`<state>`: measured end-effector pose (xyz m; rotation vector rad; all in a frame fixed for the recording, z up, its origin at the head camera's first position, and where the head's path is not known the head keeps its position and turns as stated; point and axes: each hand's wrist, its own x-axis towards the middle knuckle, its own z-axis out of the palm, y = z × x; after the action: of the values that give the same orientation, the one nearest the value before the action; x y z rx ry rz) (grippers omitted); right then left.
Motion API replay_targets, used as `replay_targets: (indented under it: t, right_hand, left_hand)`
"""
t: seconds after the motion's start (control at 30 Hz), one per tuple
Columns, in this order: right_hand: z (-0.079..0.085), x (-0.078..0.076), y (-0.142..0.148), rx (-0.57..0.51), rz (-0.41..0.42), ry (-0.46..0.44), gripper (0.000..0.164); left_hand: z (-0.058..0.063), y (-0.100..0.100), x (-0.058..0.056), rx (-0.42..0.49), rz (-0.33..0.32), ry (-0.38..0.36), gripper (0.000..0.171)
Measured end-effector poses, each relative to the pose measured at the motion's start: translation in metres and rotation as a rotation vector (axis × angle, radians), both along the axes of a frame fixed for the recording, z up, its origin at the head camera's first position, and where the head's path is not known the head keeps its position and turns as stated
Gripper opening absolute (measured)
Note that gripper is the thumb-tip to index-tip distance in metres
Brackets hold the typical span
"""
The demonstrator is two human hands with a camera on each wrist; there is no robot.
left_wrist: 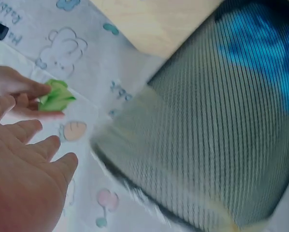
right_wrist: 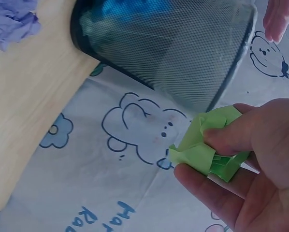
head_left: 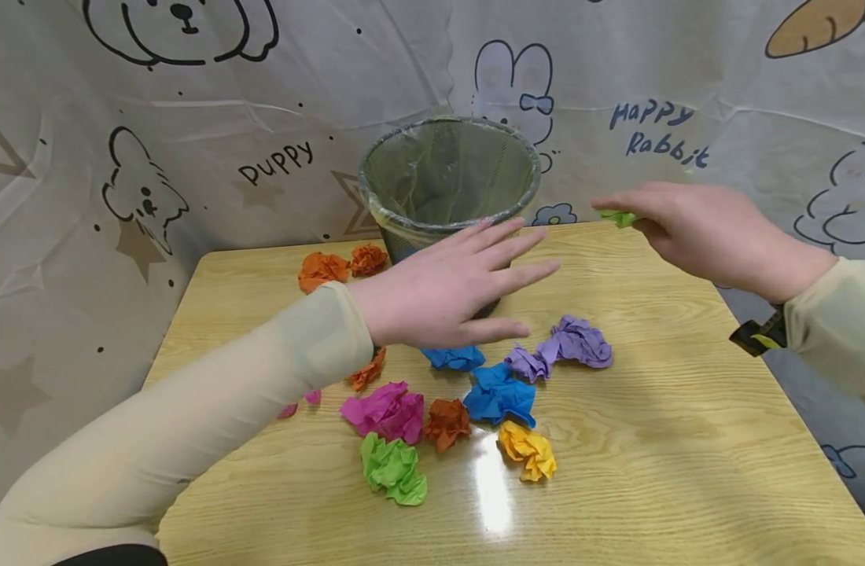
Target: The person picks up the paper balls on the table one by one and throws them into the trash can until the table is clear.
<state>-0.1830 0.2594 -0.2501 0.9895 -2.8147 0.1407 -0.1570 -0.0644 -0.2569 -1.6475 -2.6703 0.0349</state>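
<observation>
My right hand [head_left: 715, 228] pinches a crumpled green paper ball [right_wrist: 209, 145] between thumb and fingers, held up to the right of a mesh wastebasket [head_left: 383, 216]. The basket has a clear plastic liner over its rim, and blue crumpled paper [left_wrist: 260, 48] shows through its mesh in the left wrist view. My left hand [head_left: 457, 283] is held with fingers spread in front of the basket, holding nothing and hiding part of its lower side. Below that hand lie blue paper balls [head_left: 502, 393] and purple ones [head_left: 579, 342].
Nearer on the wooden table [head_left: 652, 487] are a magenta ball [head_left: 386, 410], a brown-orange one [head_left: 447, 423], a green one [head_left: 395, 469] and a yellow one [head_left: 528, 450]. Orange balls [head_left: 322, 270] sit left of the basket. A printed cloth [head_left: 263, 102] hangs behind.
</observation>
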Motion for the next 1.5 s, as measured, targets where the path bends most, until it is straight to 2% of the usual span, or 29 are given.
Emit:
replay_targets:
  t: [0.17,0.37,0.67,0.83,1.13,1.3,1.5]
  right_hand:
    - [0.013,-0.007,-0.011,0.011,0.005,0.024,0.052]
    - [0.028,-0.016,-0.029,-0.019,0.044,0.051,0.049]
    - [0.040,-0.033,-0.066,-0.042,0.055,0.054,0.048]
    - [0.042,-0.043,-0.087,-0.054,0.072,0.028,0.049]
    - [0.040,-0.065,-0.115,-0.024,0.071,-0.049,0.056]
    - [0.036,-0.075,-0.121,-0.023,0.080,-0.082,0.058]
    - [0.032,-0.080,-0.123,-0.007,0.070,-0.089,0.062]
  left_hand:
    - [0.017,-0.015,-0.013,0.012,0.074,0.023,0.076]
    - [0.032,-0.039,-0.031,0.046,0.189,-0.014,0.075]
    - [0.038,-0.081,-0.057,0.049,0.374,-0.047,0.076]
    - [0.038,-0.098,-0.069,0.042,0.448,-0.060,0.076]
    - [0.036,-0.113,-0.083,0.021,0.528,-0.103,0.076]
    - [0.033,-0.114,-0.083,0.026,0.515,-0.102,0.076]
    - [0.031,-0.112,-0.081,0.035,0.500,-0.090,0.076]
